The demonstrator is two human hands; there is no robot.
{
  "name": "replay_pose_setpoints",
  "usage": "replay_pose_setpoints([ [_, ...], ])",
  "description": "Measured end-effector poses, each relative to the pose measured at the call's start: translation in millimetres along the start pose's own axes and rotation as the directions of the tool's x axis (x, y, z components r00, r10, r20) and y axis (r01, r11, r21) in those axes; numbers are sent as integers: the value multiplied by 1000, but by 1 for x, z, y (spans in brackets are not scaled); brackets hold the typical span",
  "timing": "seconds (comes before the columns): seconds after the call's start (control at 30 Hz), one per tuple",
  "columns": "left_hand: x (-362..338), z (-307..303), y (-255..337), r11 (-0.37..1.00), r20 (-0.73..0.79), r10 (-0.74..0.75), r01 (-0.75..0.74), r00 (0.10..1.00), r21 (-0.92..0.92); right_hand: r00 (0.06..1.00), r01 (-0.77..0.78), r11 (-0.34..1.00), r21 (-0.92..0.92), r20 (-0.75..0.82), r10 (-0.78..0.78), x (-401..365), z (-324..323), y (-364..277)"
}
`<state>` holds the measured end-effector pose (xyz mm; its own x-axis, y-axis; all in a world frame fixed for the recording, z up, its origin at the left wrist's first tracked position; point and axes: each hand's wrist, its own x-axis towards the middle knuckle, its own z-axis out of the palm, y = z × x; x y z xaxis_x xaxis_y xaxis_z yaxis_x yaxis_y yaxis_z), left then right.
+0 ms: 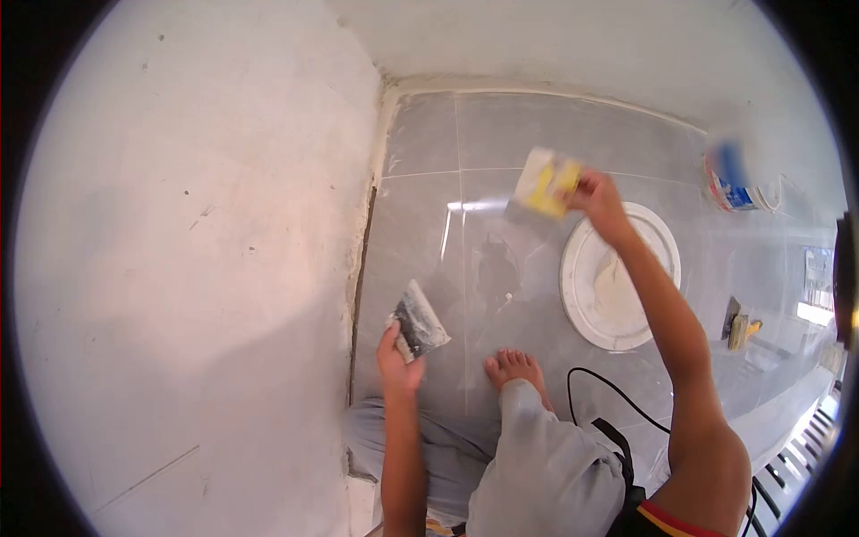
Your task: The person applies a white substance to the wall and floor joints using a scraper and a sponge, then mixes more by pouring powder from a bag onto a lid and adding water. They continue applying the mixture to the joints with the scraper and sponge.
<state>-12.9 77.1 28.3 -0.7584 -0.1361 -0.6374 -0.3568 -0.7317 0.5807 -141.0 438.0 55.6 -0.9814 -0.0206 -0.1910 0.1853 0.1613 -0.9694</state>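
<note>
My left hand (398, 367) is closed around a putty knife (420, 324), its dark wide blade smeared with pale putty and tilted upward near the left wall. Its handle is hidden in my fingers. Out over the tiled floor, my right hand (599, 201) grips a yellow-and-white spreader (544, 183), blurred by motion. What lies on the spreader's face is too smeared to tell. Below my right forearm a round white lid (574, 277) rests on the floor, bearing a mound of pale putty (616, 291).
A plastered wall (197, 268) rises at the left. Grey tiles (420, 233) cover the floor. A white-and-blue bucket (735, 188) stands at the far right. A yellow-handled tool (740, 329) lies right of the lid. A black cable (617, 390) curves beside my bare foot (519, 365).
</note>
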Motion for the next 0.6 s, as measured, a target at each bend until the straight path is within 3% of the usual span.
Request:
replay_pose_setpoints([
  [0.07,-5,11,-17,972,109,-205,215,973,-97,994,85,985,-150,73,-75,-47,31,-19],
  [0.1,-6,14,-28,972,116,-206,217,972,-91,992,31,972,-234,128,-1,-68,45,-32],
  [0.13,-6,13,-38,960,128,-257,268,958,-77,971,117,936,-333,238,-37,-81,56,-35],
  [0.17,-6,14,-46,947,139,-305,315,942,-62,905,409,851,-330,267,-331,-90,70,-30],
  [0.2,-7,14,-50,915,220,-362,390,906,-100,752,659,681,-320,295,-589,-98,85,-26],
  [0.27,-10,15,-54,903,290,-343,398,894,-160,748,645,658,-388,497,-440,-118,99,-43],
  [0.3,-12,16,-55,883,358,-320,413,877,-222,749,645,658,-388,493,-444,-122,100,-42],
  [0.33,-22,26,-47,884,360,-321,414,876,-216,678,729,553,-403,535,-504,-124,101,-37],
  [0.37,-34,36,-37,933,154,-283,309,947,-186,600,799,435,-414,580,-550,-125,101,-33],
  [0.4,-39,45,-28,970,-50,-215,207,975,-130,601,799,427,-423,575,-555,-123,98,-24],
  [0.47,-37,11,-7,937,238,-140,206,961,-281,682,731,412,-544,581,-444,-123,90,-1],
  [0.5,-40,7,7,967,156,-55,91,986,-236,685,728,412,-548,576,-445,-126,90,6],
  [0.53,-45,9,20,982,77,40,-25,996,-186,743,669,512,-539,470,-476,-129,89,11],
  [0.57,-53,11,26,982,70,36,-22,997,-186,797,603,613,-510,359,-485,-136,90,16],
  [0.6,-61,16,34,981,3,151,-149,989,-127,799,600,617,-509,357,-484,-142,90,14],
])
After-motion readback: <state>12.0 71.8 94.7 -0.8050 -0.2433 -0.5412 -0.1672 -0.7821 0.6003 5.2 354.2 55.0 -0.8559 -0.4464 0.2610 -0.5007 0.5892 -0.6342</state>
